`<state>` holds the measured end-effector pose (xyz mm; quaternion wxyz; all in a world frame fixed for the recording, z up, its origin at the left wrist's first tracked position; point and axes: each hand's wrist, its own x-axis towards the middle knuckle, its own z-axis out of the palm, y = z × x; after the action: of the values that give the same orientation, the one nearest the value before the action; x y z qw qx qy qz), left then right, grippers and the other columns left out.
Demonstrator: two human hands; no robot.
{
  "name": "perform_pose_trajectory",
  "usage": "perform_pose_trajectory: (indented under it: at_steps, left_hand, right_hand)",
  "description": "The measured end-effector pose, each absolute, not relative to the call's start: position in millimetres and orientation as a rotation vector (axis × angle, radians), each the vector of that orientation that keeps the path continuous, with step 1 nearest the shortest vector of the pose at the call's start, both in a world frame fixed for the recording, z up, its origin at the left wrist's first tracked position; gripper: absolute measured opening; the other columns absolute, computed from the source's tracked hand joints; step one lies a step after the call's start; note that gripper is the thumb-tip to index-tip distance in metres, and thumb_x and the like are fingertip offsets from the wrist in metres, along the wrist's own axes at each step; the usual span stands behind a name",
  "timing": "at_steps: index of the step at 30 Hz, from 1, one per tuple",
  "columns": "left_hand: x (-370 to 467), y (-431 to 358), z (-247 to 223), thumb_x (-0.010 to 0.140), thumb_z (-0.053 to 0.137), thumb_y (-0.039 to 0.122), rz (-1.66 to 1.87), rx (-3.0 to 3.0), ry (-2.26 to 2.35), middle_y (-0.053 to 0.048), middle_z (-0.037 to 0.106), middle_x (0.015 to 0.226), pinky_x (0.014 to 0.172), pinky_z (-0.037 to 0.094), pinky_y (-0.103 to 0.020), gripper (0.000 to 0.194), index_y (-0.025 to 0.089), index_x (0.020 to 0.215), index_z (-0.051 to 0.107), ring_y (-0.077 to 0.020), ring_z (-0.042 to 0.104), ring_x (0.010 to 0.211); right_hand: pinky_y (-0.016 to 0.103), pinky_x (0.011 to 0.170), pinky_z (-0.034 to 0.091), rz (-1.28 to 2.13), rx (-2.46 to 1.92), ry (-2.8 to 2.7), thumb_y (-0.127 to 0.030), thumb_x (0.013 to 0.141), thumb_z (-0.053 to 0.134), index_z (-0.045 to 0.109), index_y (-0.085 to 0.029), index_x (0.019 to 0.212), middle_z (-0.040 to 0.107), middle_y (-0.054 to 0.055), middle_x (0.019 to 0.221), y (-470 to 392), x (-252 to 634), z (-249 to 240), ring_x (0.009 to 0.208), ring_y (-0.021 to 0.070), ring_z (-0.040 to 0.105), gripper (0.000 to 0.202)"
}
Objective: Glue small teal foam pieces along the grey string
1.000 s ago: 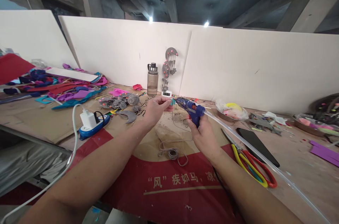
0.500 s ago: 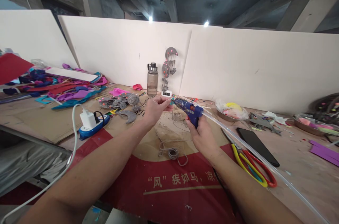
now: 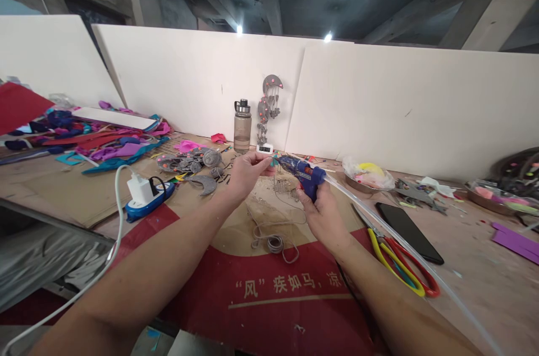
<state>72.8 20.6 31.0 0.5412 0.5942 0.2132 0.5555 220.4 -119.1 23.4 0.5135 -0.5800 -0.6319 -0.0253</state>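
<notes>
My right hand [image 3: 322,215] is wrapped round the handle of a blue glue gun [image 3: 309,176], with a long clear glue stick [image 3: 379,215] trailing from its back. The gun's nozzle points left, close to a small teal piece [image 3: 274,161]. That piece is pinched between the fingertips of my left hand [image 3: 249,175]. Whether the nozzle touches it cannot be made out. Below the hands, a loose coil of grey cord [image 3: 275,243] lies on the red and brown sheet [image 3: 269,316], and a strand runs up from it.
A bottle [image 3: 242,128] and a small white clock [image 3: 265,149] stand behind my hands. Scissors [image 3: 396,260] and a phone [image 3: 408,232] lie at right. On the left are a blue power strip [image 3: 149,204], a grey felt moon [image 3: 204,183] and coloured scraps [image 3: 113,145].
My right hand and the glue gun have moved slightly right, away from my left hand. The glue stick has shifted with them. My left hand stays nearly still, still pinching the teal piece.
</notes>
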Motion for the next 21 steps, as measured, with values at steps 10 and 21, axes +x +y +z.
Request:
perform_pose_trajectory:
  at_steps: [10,21]
  left_hand:
    - [71.8,16.8,34.3,0.069,0.075,0.038,1.305,1.412,0.500,-0.004,0.070,0.069,0.063,0.058,-0.029,0.028,0.012,0.078,0.069,-0.0148,0.067,0.062]
    - [71.3,14.9,35.1,0.070,0.074,0.035,1.299,1.423,0.498,-0.003,0.069,0.068,0.064,0.058,-0.030,0.025,0.012,0.077,0.068,-0.0146,0.067,0.061]
  right_hand:
    - [0.048,0.089,0.049,-0.056,-1.419,-1.503,-0.040,0.090,0.049,0.049,-0.016,0.118,0.065,0.015,0.109,-120.0,222.1,24.2,0.100,0.0290,0.061,0.036]
    - [0.049,0.091,0.047,-0.038,-1.395,-1.504,-0.039,0.090,0.048,0.048,-0.016,0.118,0.063,0.016,0.112,-119.8,222.2,25.8,0.103,0.0295,0.060,0.036]
